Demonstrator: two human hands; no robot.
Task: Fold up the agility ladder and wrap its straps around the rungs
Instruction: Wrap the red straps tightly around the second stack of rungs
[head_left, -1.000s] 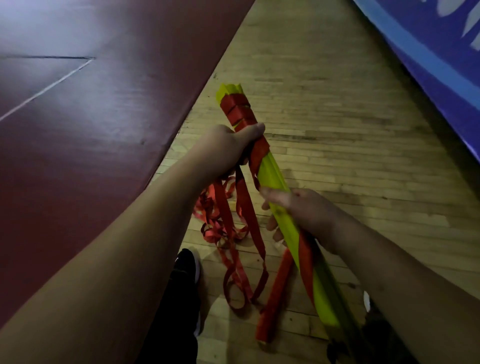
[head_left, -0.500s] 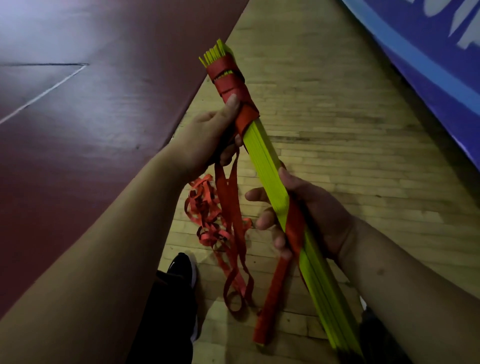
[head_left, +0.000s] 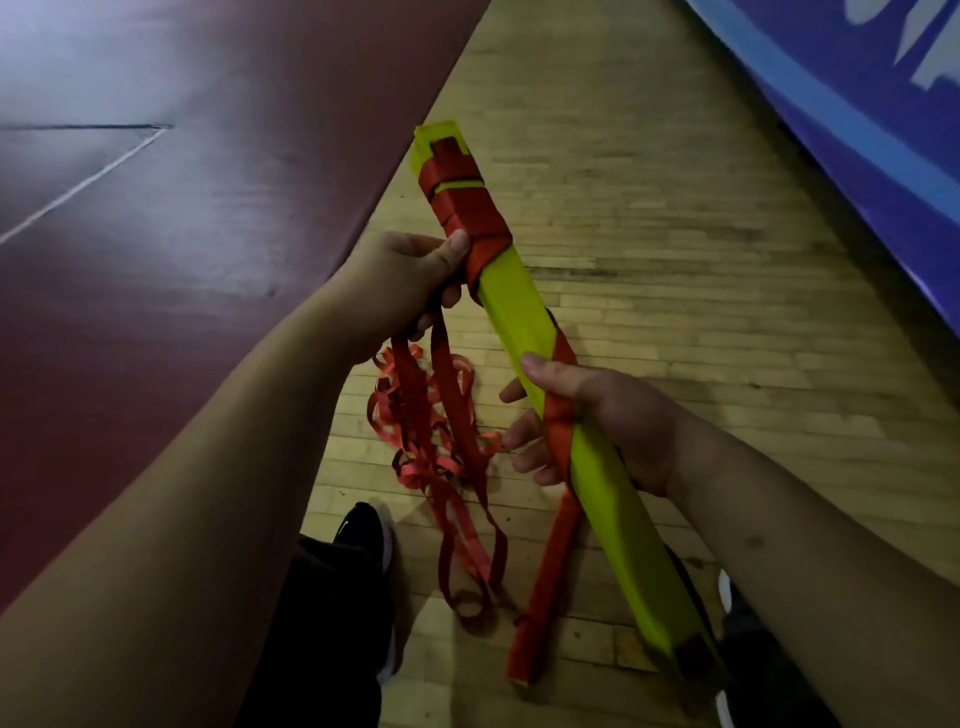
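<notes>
At the bottom centre a black shoe (head_left: 366, 540) stands on the wooden floor (head_left: 675, 234). The loose straps (head_left: 415, 415) dangle in a red tangle just above it, and one flat strap end (head_left: 545, 587) hangs to their lower right. The right hand (head_left: 608, 415) curls round the middle of the rung bundle (head_left: 519, 317), thumb across its yellow-green face, pinning a strap that crosses there. The bundle is held in the air, slanting from lower right to upper centre. Higher up, the left hand (head_left: 400, 280) grips the loose straps where they leave the bundle, thumb pressed on the lower edge of the wrapped band (head_left: 465, 208) of red coils near the far end. Bare floor lies open right of the bundle, up to the blue banner (head_left: 857, 130) at upper right. A maroon mat (head_left: 208, 260) edges the floor on the left. Half a second ago the bundle showed its thin edges, fanned at the tip. Now its broad face is turned up and the tip is squared together.
</notes>
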